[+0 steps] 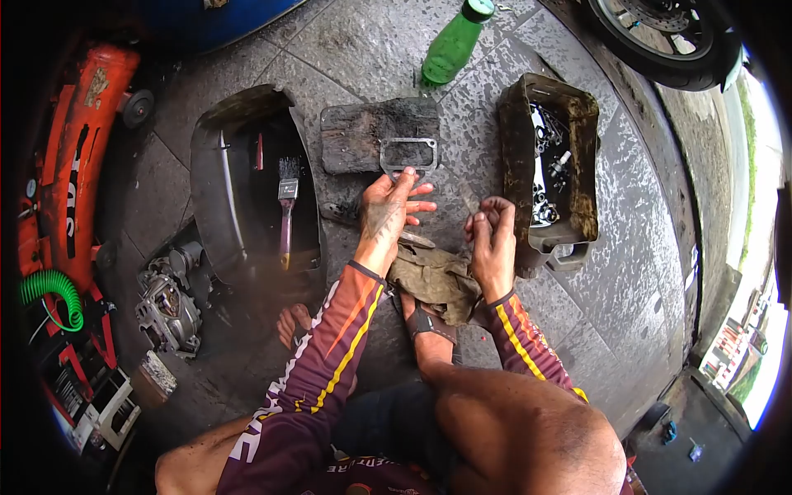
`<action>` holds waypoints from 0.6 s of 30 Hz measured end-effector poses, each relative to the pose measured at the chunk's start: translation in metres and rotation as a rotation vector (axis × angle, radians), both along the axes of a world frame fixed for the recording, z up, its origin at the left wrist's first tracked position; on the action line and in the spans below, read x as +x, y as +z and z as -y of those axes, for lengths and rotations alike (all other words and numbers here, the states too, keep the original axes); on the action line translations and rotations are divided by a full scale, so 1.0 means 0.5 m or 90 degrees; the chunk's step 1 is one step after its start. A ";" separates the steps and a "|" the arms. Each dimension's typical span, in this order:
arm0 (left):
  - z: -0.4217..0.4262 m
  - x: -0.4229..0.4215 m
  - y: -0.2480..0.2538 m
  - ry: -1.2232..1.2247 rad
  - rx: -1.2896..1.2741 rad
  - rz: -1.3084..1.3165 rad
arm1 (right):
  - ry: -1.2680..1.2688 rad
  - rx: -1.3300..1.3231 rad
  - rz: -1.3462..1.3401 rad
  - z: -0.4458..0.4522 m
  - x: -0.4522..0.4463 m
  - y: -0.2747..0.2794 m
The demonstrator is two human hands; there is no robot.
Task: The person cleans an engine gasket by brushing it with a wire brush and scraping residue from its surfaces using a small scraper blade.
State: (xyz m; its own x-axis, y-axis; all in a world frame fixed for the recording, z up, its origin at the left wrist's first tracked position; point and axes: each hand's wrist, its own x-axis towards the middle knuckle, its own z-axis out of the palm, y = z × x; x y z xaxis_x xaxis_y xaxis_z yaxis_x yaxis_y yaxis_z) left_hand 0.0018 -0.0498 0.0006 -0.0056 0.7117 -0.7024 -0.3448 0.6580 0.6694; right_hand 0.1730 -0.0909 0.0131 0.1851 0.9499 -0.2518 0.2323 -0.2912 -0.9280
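Observation:
Near the middle, my left hand (394,206) has its thumb at the lower edge of a thin rectangular metal frame (431,157), its other fingers spread to the right. The frame lies over the right end of a dark, worn wooden block (355,136). To the right, my right hand (493,239) is closed, thumb and fingers pinching a small thin blade-like piece (469,198). A crumpled brown cloth (437,280) lies between my hands, in front of my foot.
A dark tray (202,157) with a brush (287,198) is on the left; a bin (513,157) with metal parts is on the right. A green bottle (451,49) stands behind the block. An engine part (169,309), a red jack (82,140) and a wheel (701,70) surround the area.

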 end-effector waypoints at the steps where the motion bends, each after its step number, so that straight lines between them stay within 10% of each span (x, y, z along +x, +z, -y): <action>1: -0.001 0.003 -0.003 -0.004 -0.003 0.001 | -0.023 0.009 -0.003 -0.013 -0.001 -0.008; 7: -0.001 0.018 -0.017 0.030 -0.010 0.027 | -0.003 -0.050 -0.177 -0.066 -0.039 -0.026; 11: 0.005 0.031 -0.016 0.088 0.010 0.032 | 0.125 0.021 0.222 -0.062 -0.047 -0.031; 18: 0.017 0.045 -0.014 0.113 0.085 0.139 | 0.140 -0.065 0.178 -0.079 -0.044 0.000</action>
State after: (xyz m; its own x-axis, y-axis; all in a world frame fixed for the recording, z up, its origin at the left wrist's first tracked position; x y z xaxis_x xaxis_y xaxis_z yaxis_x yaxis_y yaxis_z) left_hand 0.0243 -0.0583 -0.0066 0.0021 0.7996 -0.6005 -0.5913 0.4853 0.6441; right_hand 0.1511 -0.0516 0.0131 0.0542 0.9473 -0.3158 0.5397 -0.2939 -0.7889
